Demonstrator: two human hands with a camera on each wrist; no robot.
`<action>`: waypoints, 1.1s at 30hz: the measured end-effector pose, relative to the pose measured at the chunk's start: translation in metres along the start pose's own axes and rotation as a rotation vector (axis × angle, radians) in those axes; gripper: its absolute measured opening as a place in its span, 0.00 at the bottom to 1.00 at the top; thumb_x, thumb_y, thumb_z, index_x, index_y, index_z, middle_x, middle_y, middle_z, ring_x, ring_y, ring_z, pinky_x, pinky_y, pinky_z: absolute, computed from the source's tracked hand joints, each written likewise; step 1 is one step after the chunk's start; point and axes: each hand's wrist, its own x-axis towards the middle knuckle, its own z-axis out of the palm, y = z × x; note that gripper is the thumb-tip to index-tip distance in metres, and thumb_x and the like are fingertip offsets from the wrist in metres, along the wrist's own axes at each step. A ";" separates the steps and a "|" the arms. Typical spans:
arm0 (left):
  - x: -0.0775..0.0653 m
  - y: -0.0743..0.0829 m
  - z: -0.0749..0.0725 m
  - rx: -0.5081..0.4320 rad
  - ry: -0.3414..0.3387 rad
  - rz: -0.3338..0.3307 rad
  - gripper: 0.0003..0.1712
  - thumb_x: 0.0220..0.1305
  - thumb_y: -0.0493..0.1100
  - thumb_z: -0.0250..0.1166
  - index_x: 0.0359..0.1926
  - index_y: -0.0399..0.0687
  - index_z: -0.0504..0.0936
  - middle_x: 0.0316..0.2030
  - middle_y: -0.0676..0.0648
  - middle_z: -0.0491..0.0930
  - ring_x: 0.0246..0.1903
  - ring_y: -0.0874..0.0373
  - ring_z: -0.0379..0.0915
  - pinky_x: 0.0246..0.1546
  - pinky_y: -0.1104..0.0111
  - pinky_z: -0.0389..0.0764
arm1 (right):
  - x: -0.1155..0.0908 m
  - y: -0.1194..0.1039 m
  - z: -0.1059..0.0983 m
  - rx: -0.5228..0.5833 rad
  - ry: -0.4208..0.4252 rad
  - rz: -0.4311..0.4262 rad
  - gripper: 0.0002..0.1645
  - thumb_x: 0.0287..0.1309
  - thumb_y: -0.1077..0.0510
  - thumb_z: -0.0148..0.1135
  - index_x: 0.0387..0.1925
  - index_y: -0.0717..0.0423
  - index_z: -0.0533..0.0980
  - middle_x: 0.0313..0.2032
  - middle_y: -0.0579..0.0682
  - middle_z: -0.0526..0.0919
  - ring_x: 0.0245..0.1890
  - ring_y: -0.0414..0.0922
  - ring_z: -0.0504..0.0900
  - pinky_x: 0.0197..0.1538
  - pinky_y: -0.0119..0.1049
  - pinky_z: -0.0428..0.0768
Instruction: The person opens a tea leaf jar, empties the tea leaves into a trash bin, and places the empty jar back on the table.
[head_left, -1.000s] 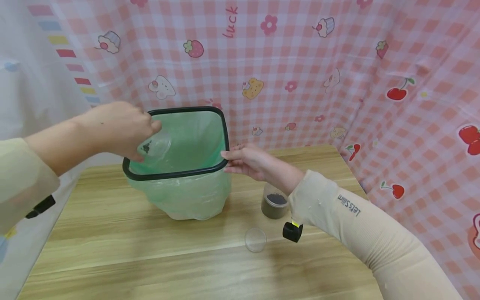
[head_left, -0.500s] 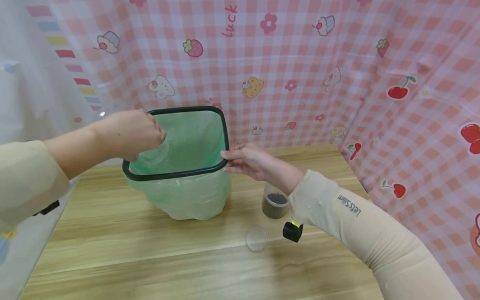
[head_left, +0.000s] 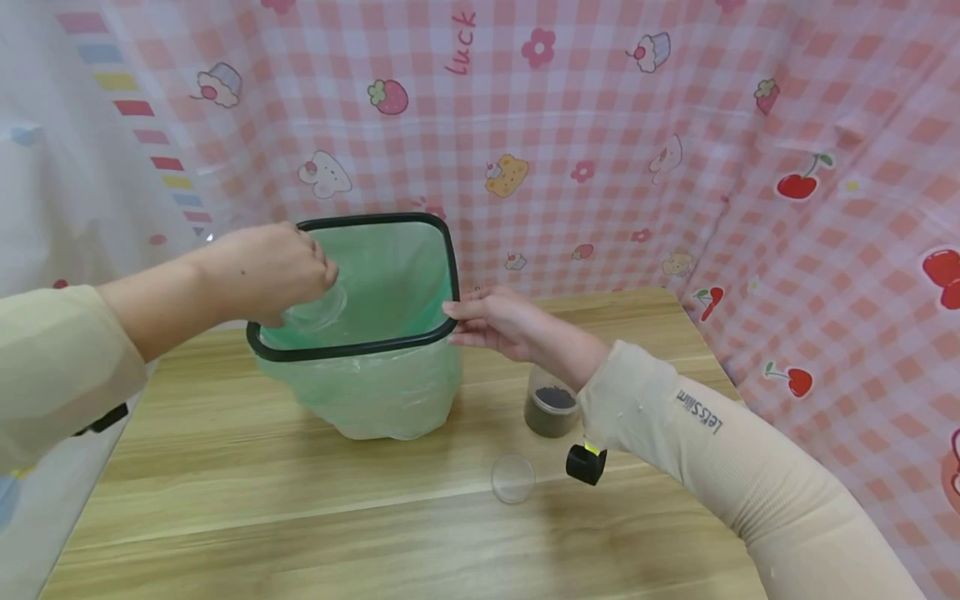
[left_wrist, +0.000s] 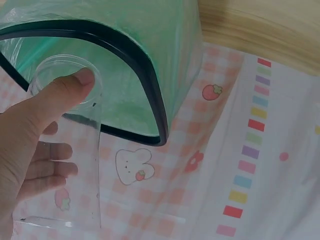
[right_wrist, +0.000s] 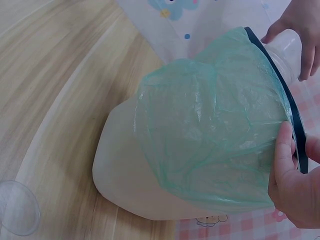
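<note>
My left hand grips a clear plastic jar over the left side of a trash bin's mouth. The jar is tipped, its round mouth toward the bin's inside, with only a few dark specks on its wall in the left wrist view. A green trash bag lines the bin, folded outward under its black rim. On the right side, my right hand pinches that rim between thumb and fingers. The bin's pale lower body shows in the right wrist view. Its bottom inside is hidden in the head view.
Behind my right forearm stands another clear jar with dark grains in it. A round clear lid lies flat on the wooden table. Pink checked cloth hangs at the back and right, a white one at left.
My left hand has turned and shifted slightly right, tipping the jar further into the bin's mouth. A dark clump seen in it earlier no longer shows. My right hand stays on the rim.
</note>
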 end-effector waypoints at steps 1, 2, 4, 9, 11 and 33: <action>-0.001 0.000 0.000 -0.005 0.008 -0.007 0.34 0.29 0.56 0.80 0.33 0.38 0.76 0.22 0.47 0.75 0.25 0.54 0.72 0.32 0.62 0.78 | 0.000 0.000 0.000 -0.002 -0.001 -0.001 0.04 0.62 0.64 0.55 0.34 0.64 0.72 0.27 0.52 0.75 0.27 0.41 0.76 0.41 0.31 0.80; -0.001 0.000 0.001 -0.009 0.015 -0.016 0.34 0.30 0.57 0.79 0.33 0.38 0.75 0.22 0.47 0.74 0.24 0.54 0.72 0.30 0.62 0.78 | 0.000 0.000 0.000 -0.004 -0.001 -0.002 0.04 0.62 0.64 0.55 0.34 0.64 0.72 0.27 0.52 0.75 0.27 0.41 0.76 0.41 0.31 0.80; -0.002 -0.001 0.002 -0.031 0.028 -0.038 0.34 0.32 0.57 0.78 0.33 0.38 0.75 0.20 0.48 0.72 0.22 0.54 0.70 0.28 0.63 0.77 | 0.000 0.001 0.000 -0.002 -0.002 -0.001 0.04 0.62 0.65 0.55 0.34 0.64 0.72 0.27 0.52 0.75 0.27 0.41 0.76 0.41 0.31 0.80; -0.005 0.000 0.004 -0.121 0.059 -0.114 0.35 0.36 0.59 0.75 0.37 0.37 0.75 0.20 0.48 0.70 0.19 0.54 0.68 0.23 0.63 0.76 | 0.000 0.002 0.000 0.013 -0.002 0.000 0.04 0.62 0.65 0.55 0.34 0.64 0.71 0.27 0.52 0.74 0.27 0.41 0.76 0.40 0.31 0.80; -0.007 0.001 0.006 -0.152 0.087 -0.148 0.36 0.36 0.60 0.75 0.38 0.37 0.74 0.20 0.48 0.70 0.19 0.53 0.69 0.21 0.63 0.75 | 0.001 0.002 0.000 0.018 -0.003 -0.002 0.04 0.63 0.65 0.55 0.34 0.64 0.71 0.27 0.52 0.74 0.27 0.41 0.75 0.40 0.30 0.80; -0.022 0.027 0.023 -0.577 0.574 -0.443 0.43 0.39 0.61 0.72 0.52 0.37 0.73 0.45 0.43 0.73 0.27 0.51 0.75 0.25 0.59 0.77 | 0.002 0.002 0.000 0.047 -0.003 -0.007 0.03 0.63 0.65 0.54 0.36 0.63 0.69 0.26 0.52 0.73 0.25 0.41 0.75 0.39 0.31 0.80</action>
